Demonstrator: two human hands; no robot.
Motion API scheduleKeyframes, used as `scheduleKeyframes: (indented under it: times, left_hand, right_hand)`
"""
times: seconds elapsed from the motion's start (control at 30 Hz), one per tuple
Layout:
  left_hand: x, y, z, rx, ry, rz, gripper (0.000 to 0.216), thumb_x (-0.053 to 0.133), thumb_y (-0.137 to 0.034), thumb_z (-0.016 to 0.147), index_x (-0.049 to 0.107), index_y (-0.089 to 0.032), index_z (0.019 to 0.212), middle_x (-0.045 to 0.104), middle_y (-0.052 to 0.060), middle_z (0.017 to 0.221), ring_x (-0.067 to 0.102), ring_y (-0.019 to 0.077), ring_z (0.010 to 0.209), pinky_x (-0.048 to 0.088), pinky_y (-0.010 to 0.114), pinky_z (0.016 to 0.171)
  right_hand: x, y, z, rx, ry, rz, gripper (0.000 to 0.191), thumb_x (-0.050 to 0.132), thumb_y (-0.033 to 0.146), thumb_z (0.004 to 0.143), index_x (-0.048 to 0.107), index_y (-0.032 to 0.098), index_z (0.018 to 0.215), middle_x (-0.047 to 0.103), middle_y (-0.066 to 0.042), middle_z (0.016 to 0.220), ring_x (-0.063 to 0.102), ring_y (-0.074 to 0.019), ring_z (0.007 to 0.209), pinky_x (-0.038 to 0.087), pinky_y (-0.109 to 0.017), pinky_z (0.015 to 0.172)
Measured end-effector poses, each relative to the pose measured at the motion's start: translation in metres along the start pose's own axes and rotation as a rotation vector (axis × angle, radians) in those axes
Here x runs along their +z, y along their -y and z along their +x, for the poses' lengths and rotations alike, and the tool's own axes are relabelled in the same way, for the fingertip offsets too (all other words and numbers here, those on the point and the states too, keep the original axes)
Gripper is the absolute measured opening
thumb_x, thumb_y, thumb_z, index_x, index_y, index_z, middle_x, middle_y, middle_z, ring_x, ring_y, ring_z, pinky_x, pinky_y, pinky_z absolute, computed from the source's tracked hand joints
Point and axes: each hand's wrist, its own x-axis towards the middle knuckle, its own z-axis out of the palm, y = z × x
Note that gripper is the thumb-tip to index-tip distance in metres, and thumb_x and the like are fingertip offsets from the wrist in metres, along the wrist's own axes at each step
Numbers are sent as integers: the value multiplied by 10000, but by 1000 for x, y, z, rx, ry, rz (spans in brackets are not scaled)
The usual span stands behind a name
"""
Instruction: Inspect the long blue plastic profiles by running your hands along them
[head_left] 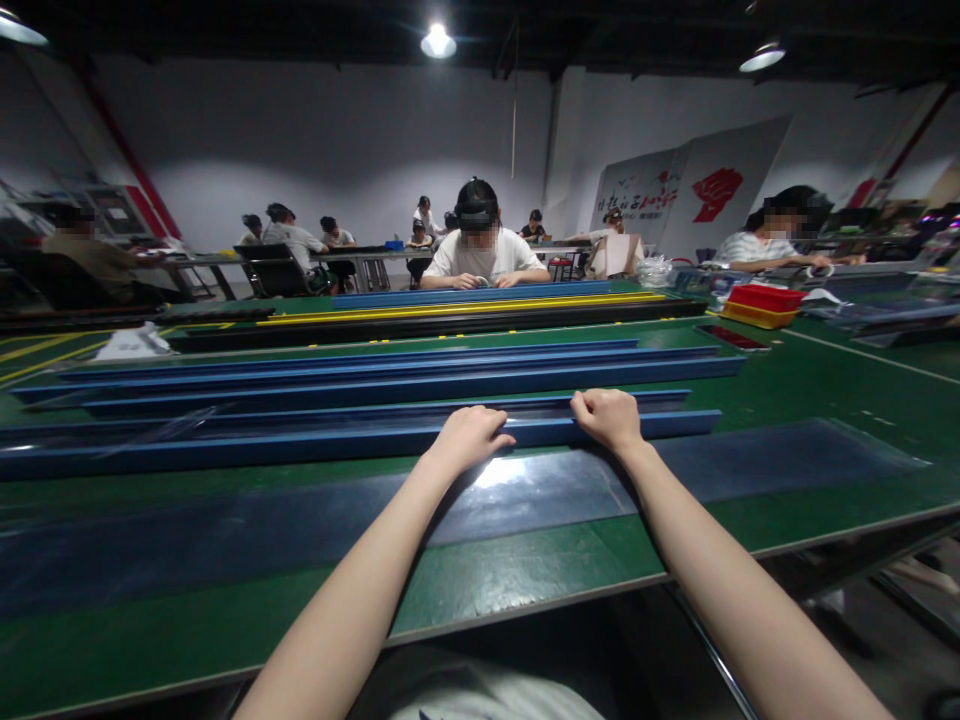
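Observation:
A long blue channel strip [360, 440] lies across the green table in front of me, with clear film partly in its groove toward the left. My left hand [472, 435] is closed over the strip's near wall, its thumb on my side and its fingertips hidden behind. To the right, my right hand [609, 415] is curled into a fist on the same strip, knuckles up; what lies under its fingers cannot be seen. A wide clear plastic sheet [315, 520] lies flat on the table beneath my wrists, shiny near the left hand.
More blue strips [375, 385] lie behind, then black strips [450, 325] and a yellow strip [465, 308]. A phone [731, 337] and a red bin [763, 298] are at right, crumpled white material [135, 342] at left. A co-worker [484, 250] sits opposite. The table's front edge [525, 604] is near me.

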Motion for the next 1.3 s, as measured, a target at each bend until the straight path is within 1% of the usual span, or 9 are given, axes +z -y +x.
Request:
scheduleKeyframes:
  times: [0.13,0.37,0.7,0.93,1.07,1.2,1.3]
  left_hand:
    - [0,1,0,-46,-15,-101,253,532,-424,800,520,-193,905,653,38,863,607,200,799,405,250,618]
    - [1,1,1,-107,-4,-160,279,566,-440,768,512,-190,878,650,46,816,609,213,793,404,253,629]
    - [2,2,2,-102,-10,-125,298,537,-474,781,531,-181,835,652,64,810,615,228,793,411,267,635]
    - [2,0,0,-87,-9,-88,279,519,-461,798,510,-192,871,650,59,889,611,217,834,424,265,660]
    - [3,0,-1,-78,-17,-84,270,511,-456,804,502,-197,880,650,55,905,612,218,848,433,268,667]
    - [2,-1,-1,-84,-15,-77,266,517,-450,801,499,-198,886,652,54,913,614,221,851,439,271,668]
    - [1,-2,-1,-94,-6,-63,269,523,-448,798,500,-198,894,653,58,909,615,222,854,441,274,678]
  right_hand:
    - [0,0,0,2,1,1,449,359,326,804,628,166,483,660,-72,582,556,-145,533,199,-257,492]
    - [1,-1,0,1,3,-6,449,356,329,804,629,161,490,657,-75,578,548,-142,520,181,-257,485]
    - [3,0,0,-12,-18,3,446,362,324,801,631,164,484,649,-72,565,525,-130,497,178,-254,484]
    - [2,0,-1,-46,-44,-3,436,368,312,800,638,160,493,639,-68,564,505,-116,486,168,-247,474]
    - [1,10,-1,-90,-101,11,439,371,293,808,623,156,476,611,-57,533,485,-102,476,161,-251,467]
    - [1,30,-2,-175,-174,51,428,376,273,818,616,154,484,604,-48,529,482,-92,479,177,-250,473]
    - [3,43,-2,-203,-182,72,408,387,267,815,619,152,499,606,-48,536,484,-91,482,177,-252,474]
